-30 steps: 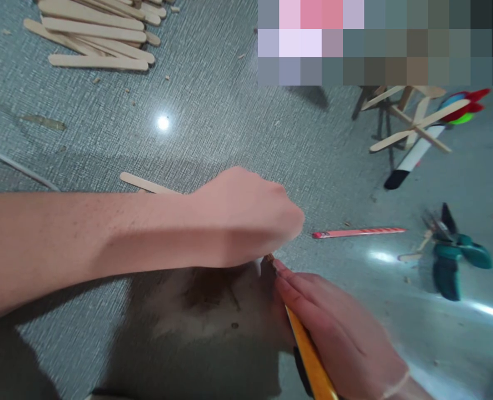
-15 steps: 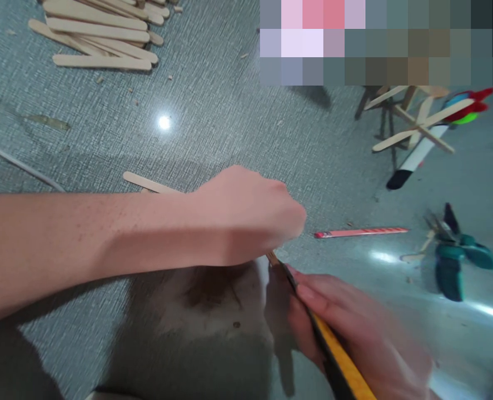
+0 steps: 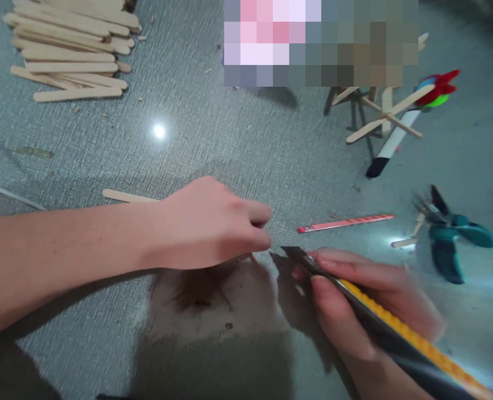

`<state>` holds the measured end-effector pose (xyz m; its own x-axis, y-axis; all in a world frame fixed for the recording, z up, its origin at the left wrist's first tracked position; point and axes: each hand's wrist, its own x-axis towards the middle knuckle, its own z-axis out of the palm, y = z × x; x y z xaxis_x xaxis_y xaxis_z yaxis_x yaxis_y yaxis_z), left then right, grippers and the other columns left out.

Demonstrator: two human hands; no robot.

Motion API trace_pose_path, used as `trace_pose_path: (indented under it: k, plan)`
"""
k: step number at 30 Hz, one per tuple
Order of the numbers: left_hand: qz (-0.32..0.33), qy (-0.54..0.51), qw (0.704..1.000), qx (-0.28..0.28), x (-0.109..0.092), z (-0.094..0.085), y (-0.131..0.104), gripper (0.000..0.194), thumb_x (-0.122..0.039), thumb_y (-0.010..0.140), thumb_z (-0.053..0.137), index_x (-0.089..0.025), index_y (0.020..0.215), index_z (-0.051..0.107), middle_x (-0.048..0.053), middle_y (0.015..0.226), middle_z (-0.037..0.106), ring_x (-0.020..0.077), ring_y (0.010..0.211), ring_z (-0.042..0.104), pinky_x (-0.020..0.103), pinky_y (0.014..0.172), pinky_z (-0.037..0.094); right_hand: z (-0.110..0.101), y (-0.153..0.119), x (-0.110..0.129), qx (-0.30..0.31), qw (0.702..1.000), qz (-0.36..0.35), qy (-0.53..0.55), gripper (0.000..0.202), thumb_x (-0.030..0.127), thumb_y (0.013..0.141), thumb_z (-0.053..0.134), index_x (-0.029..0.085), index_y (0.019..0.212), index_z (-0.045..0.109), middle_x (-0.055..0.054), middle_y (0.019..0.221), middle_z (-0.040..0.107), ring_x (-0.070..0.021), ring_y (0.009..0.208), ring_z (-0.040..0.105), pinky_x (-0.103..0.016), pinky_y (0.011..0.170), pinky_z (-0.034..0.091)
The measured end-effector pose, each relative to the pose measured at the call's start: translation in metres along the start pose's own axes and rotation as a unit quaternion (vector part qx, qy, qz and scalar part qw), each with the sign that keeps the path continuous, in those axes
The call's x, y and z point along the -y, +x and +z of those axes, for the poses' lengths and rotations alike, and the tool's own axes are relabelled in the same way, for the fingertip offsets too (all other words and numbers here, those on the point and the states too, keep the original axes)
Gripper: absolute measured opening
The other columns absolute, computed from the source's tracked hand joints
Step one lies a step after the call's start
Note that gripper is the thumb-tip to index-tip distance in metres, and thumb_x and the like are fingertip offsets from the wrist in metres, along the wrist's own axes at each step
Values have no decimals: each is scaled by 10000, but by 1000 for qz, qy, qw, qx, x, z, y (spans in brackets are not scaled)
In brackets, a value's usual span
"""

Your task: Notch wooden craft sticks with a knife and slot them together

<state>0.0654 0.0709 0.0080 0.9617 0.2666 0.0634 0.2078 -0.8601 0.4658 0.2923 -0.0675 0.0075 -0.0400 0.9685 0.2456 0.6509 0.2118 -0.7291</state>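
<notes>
My right hand (image 3: 354,300) is closed around a yellow and black utility knife (image 3: 379,316), its blade out and pointing up and left. The blade tip sits just right of my left hand (image 3: 225,222), apart from it. My left hand is palm down with curled fingers, low over the table. A narrow wooden stick (image 3: 253,259) pokes out below its fingers; the rest of it is hidden under the hand. Behind my left wrist a craft stick (image 3: 127,195) lies partly covered by the arm.
A pile of craft sticks (image 3: 71,66) lies at upper left. To the right are a red pencil (image 3: 346,223), green-handled pliers (image 3: 446,244) and a white marker-like thing with a black end (image 3: 396,139). A glued stick structure (image 3: 386,114) stands at upper right. A cable (image 3: 10,194) crosses the left side.
The knife blade has come away from the wooden stick, and my right hand has shifted right and turned. My left hand has moved slightly left in view. The whole view has shifted too.
</notes>
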Motion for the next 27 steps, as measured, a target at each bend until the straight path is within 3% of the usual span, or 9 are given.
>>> trace_pose_path:
  k: [3,7,13,16,20,24,27]
  plan:
    - [32,17,999,7,2,-6,-2,235,-146,916,505,-225,787,685,-9,949,707,104,624,564,284,550,349,3,9,0,20,999,-4,29,212,154,844,652,295,1001,666,-19,848,774,-197,680,744,-286,568,618]
    - [59,-10,998,24,8,-12,-1,266,-183,968,504,-248,836,726,4,1051,737,151,884,666,295,766,483,6,18,3,52,995,-15,88,260,71,808,649,263,984,654,0,830,765,-153,675,734,-242,589,606]
    - [30,-92,995,35,12,-16,-1,363,-159,1008,409,-279,971,749,23,1113,753,155,1002,680,324,914,503,7,21,2,60,989,-9,136,256,82,817,641,260,1000,659,-10,843,763,-145,656,726,-242,576,600]
    - [-1,-112,993,41,10,-17,0,347,-181,1010,422,-289,962,748,20,1108,756,146,970,681,320,906,501,7,24,2,58,989,-18,138,238,85,818,635,257,982,656,4,806,758,-125,610,712,-215,547,586]
    - [-7,-84,996,-17,13,-19,1,252,-213,1004,489,-246,915,723,7,1044,759,124,897,675,285,843,488,8,25,3,66,989,-25,132,224,86,821,636,244,979,648,-5,802,753,-125,606,711,-210,531,577]
    - [-39,48,996,-62,13,-22,-1,215,-201,991,500,-219,909,698,10,1020,750,140,857,671,303,777,465,6,24,1,73,989,-28,127,252,73,817,633,242,1002,650,-10,813,752,-126,625,718,-207,555,587]
    - [-65,174,981,-55,-8,-21,-6,219,-232,979,507,-197,862,689,30,909,727,170,768,650,320,665,432,6,21,-1,71,989,-38,126,259,76,814,644,231,1022,652,-16,839,754,-119,642,720,-199,570,588]
